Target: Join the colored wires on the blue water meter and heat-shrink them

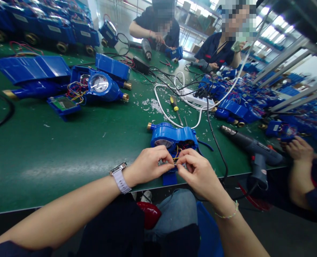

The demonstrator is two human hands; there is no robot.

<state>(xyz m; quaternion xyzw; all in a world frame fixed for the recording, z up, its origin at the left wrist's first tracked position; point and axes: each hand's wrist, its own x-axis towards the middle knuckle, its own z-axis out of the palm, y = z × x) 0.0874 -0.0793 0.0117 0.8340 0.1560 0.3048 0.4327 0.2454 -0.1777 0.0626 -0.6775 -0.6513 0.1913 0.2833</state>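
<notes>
A blue water meter (174, 132) with a round dial and a brass end fitting lies near the table's front edge. Its lid side is open, and thin yellow and red wires (177, 151) come out of it. In front of these, my left hand (150, 162) pinches a thin wire between thumb and forefinger. Close beside it, my right hand (197, 171) is closed in a pinch on the same wire, the fingertips of both hands nearly touching. My fingers hide most of the wire. A blue flap (169, 179) shows below the hands at the table edge.
On the green table (94, 142) lie an opened meter (99, 84), a yellow-black screwdriver (174, 103), a white power strip (198, 98), cables and white scraps. A heat gun (254, 146) rests at right, near a co-worker's hand (299, 148). Many meters and two people are farther back.
</notes>
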